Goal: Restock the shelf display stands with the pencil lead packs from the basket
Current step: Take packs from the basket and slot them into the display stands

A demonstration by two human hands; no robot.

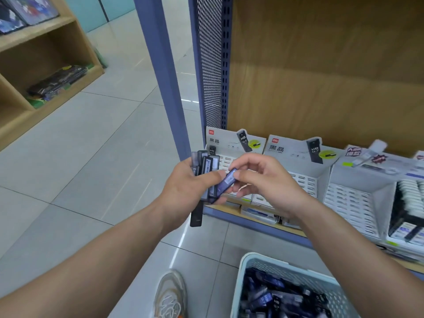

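Observation:
My left hand [187, 187] grips a fanned bundle of dark pencil lead packs [204, 165], one hanging down below the palm. My right hand [263, 182] pinches a single blue pack [227, 183] at the edge of that bundle. Both hands hover in front of the leftmost white display stand [231, 143] on the low shelf. A second stand [300, 152] beside it shows bare slots. A third stand [358, 198] to the right holds rows of packs. The pale blue basket [257, 262], at bottom right on the floor, is full of loose dark packs.
The shelf unit has a blue upright post [165, 72], a perforated side panel [211, 65] and a wooden back. A wooden bookcase [46, 53] with stacked goods stands at left across the tiled floor. My shoe [169, 294] is next to the basket.

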